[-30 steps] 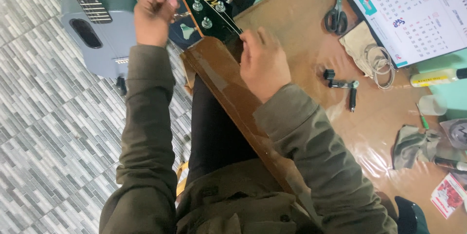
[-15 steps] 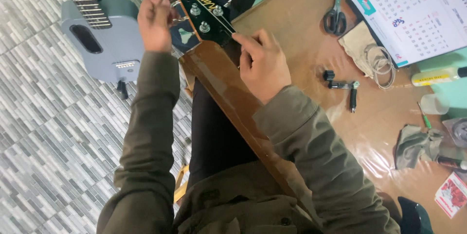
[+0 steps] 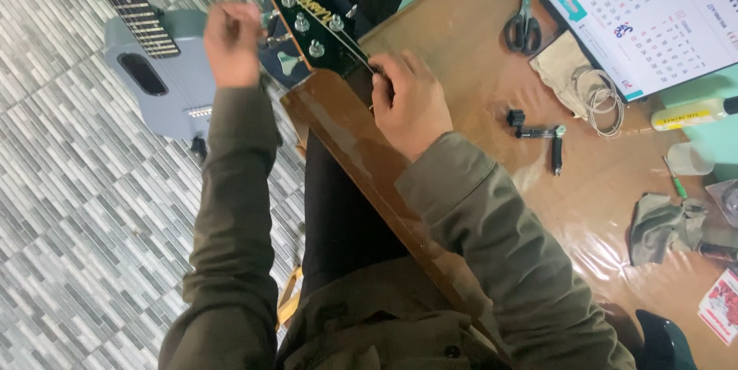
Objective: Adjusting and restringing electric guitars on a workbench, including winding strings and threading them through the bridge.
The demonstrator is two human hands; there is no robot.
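We see the dark green guitar headstock [image 3: 311, 20] resting over the near edge of the brown desk [image 3: 477, 55], between both hands. Our left hand [image 3: 232, 43] is pinched on a tuning peg at the headstock's left side, while our right hand [image 3: 411, 101] grips the neck just below it, fingers curled over the strings. A grey guitar [image 3: 157, 82] lies on the tiled floor [image 3: 84, 247] nearby.

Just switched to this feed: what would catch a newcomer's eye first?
The dark green guitar headstock with silver tuning pegs, top centre, with the left hand at its pegs and the right hand where the strings meet the neck. A grey-blue guitar lies on the tiled floor at left; scissors and a calendar sit on the brown table.
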